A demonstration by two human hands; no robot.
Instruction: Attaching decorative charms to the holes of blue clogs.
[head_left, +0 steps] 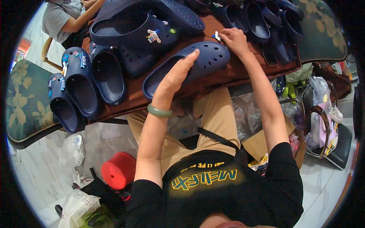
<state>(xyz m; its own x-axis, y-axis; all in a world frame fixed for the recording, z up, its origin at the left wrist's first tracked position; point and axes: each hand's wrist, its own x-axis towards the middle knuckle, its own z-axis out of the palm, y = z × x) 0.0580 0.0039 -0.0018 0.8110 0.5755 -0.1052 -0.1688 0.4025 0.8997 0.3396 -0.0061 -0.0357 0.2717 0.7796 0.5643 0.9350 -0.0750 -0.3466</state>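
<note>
— Across the top, from nine o'clock round to three, what lies there?

— Biggest is the brown table (pixel 213 81), with a floral cushion (pixel 23 102) at its nine o'clock end. On it are dark blue clogs: a big pair (pixel 133 30) at twelve, a row (pixel 81 85) at ten, some with small coloured charms already on them, and a heap (pixel 266 22) at one.

— And the one you handle?

— One navy clog (pixel 207 60) lies on its side at the centre, toe toward one o'clock. My left hand (pixel 176 78) rests flat along its opening, fingers stretched out and loose, steadying it rather than clutching it.

— Your right?

— My right hand (pixel 234 40) sits at the clog's toe, at one o'clock, fingertips pinched on a tiny white charm (pixel 216 36) just above the shoe's upper.

— Anything else?

— Another person's arm (pixel 81 19) at eleven; a red stool (pixel 119 170) at seven; plastic bags (pixel 319 114) at four.
</note>
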